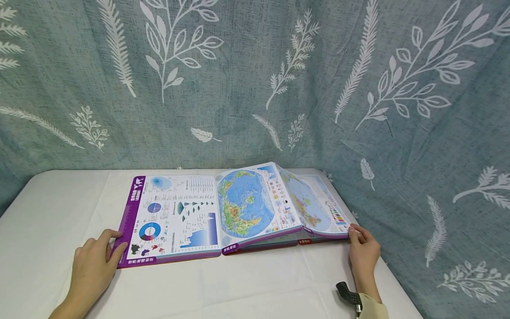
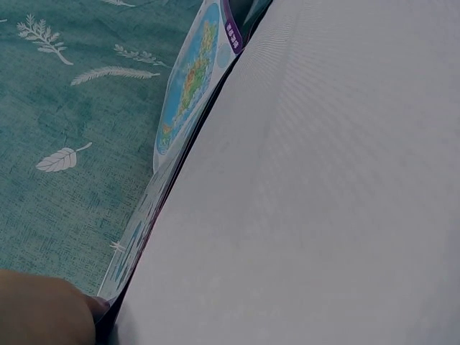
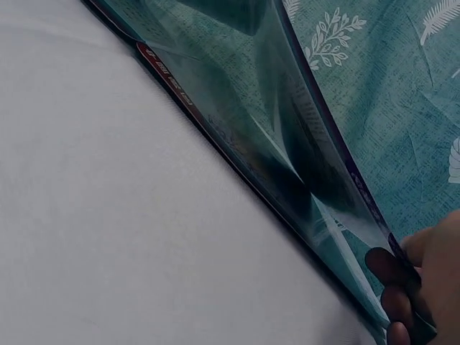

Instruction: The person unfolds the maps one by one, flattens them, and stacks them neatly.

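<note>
A fold-out world map [image 1: 191, 195] with purple borders lies partly opened across the white table. Its left panel, printed with charts, is flat. The middle and right panels rise into a ridge, and a red-labelled layer shows beneath them. My left hand [image 1: 91, 263] pinches the lower left edge between thumb and fingers. At the lower right corner, my right hand [image 1: 364, 252] pinches the upper layer. In the right wrist view, that raised layer [image 3: 323, 136] stands apart from the red-labelled layer [image 3: 172, 83]. The left wrist view shows the map [image 2: 190, 86] edge-on, with only part of the hand [image 2: 43, 309].
A white cloth covers the table [image 1: 239, 288]. Behind and to the right hangs a green-blue curtain [image 1: 239, 88] with white leaf prints, close to the table's back and right edges. A black device [image 1: 348, 293] sits by the right wrist's pale sleeve [image 1: 372, 306].
</note>
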`<state>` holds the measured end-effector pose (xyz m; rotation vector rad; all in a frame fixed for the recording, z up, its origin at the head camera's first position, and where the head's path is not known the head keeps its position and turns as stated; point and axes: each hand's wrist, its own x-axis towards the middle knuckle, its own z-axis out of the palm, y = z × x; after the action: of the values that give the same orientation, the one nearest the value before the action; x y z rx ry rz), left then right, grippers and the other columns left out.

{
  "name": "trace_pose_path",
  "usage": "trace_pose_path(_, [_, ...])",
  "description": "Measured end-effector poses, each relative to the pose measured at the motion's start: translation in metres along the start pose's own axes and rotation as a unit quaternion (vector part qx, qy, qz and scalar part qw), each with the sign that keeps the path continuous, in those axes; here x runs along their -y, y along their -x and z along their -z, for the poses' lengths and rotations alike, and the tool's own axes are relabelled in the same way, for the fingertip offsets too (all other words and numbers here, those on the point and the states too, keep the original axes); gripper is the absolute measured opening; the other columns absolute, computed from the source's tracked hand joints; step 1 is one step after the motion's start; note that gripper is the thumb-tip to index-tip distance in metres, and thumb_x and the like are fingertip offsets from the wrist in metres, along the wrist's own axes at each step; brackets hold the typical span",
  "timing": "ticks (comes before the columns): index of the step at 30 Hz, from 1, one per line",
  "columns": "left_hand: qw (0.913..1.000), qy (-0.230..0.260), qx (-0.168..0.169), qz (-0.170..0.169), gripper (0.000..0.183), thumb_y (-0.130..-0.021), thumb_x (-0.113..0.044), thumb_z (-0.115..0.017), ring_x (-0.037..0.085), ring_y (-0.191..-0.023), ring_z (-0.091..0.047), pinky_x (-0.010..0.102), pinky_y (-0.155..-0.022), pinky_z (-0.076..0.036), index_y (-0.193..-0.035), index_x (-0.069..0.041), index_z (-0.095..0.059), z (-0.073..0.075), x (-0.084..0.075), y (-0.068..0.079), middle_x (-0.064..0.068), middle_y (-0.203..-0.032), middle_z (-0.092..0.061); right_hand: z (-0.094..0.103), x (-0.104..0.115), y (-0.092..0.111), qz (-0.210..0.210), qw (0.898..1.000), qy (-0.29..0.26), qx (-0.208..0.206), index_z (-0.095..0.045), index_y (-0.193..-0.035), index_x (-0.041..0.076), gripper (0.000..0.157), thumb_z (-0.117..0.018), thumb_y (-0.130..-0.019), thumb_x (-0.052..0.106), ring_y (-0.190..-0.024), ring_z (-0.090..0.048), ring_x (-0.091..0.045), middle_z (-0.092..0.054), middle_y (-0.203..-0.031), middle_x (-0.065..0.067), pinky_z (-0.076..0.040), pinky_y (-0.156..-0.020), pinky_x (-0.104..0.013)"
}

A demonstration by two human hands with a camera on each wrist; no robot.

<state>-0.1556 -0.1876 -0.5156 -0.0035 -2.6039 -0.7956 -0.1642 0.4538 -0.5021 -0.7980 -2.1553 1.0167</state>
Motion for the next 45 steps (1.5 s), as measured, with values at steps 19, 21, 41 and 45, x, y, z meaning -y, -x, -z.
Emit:
trace_pose_path(19, [0.9996,0.010,-0.022,-0.015,0.028,-0.095,-0.011,-0.077,0.020,-0.065,-0.035,0.038,-0.069,-0.023,-0.119,0.001,-0.065,0.002,-0.001,0.001,0.000,-0.065,-0.042,0.005,0.000,-0.002,0.017,0.999,0.031,-0.031,-0.073,-0.130,0.006,0.030,-0.067,-0.103,0.018,-0.076,-0.052,-0.010,-0.068,-0.092,-0.014,-0.035,-0.079,-0.033])
trace_pose_path(21, [0.9995,0.011,-0.024,-0.016,0.028,-0.095,-0.011,-0.077,0.020,-0.065,-0.035,0.038,-0.068,-0.023,-0.119,0.001,-0.065,0.002,-0.001,0.001,0.000,-0.065,-0.042,0.004,-0.001,-0.003,0.019,0.999,0.035,-0.031,-0.072,-0.131,0.006,0.031,-0.067,-0.103,0.018,-0.078,-0.053,-0.013,-0.068,-0.094,-0.014,-0.034,-0.081,-0.034])
trace_pose_path(41, [0.9997,0.016,-0.021,0.002,0.031,-0.094,-0.011,-0.078,0.021,-0.066,-0.037,0.039,-0.069,-0.024,-0.120,0.002,-0.065,0.000,0.001,0.003,0.001,-0.065,-0.043,0.000,-0.012,-0.007,0.054,0.996,0.061,-0.027,-0.072,-0.128,0.000,0.031,-0.070,-0.102,0.017,-0.082,-0.055,-0.025,-0.068,-0.097,-0.020,-0.034,-0.080,-0.039])
trace_pose_path(45, [0.9995,0.017,-0.028,0.000,0.031,-0.094,-0.011,-0.079,0.021,-0.066,-0.037,0.038,-0.068,-0.024,-0.119,0.002,-0.066,0.000,0.000,0.003,0.001,-0.065,-0.043,0.001,-0.011,-0.008,0.054,0.996,0.066,-0.026,-0.072,-0.128,0.002,0.031,-0.070,-0.102,0.018,-0.083,-0.054,-0.023,-0.068,-0.097,-0.019,-0.035,-0.079,-0.038])
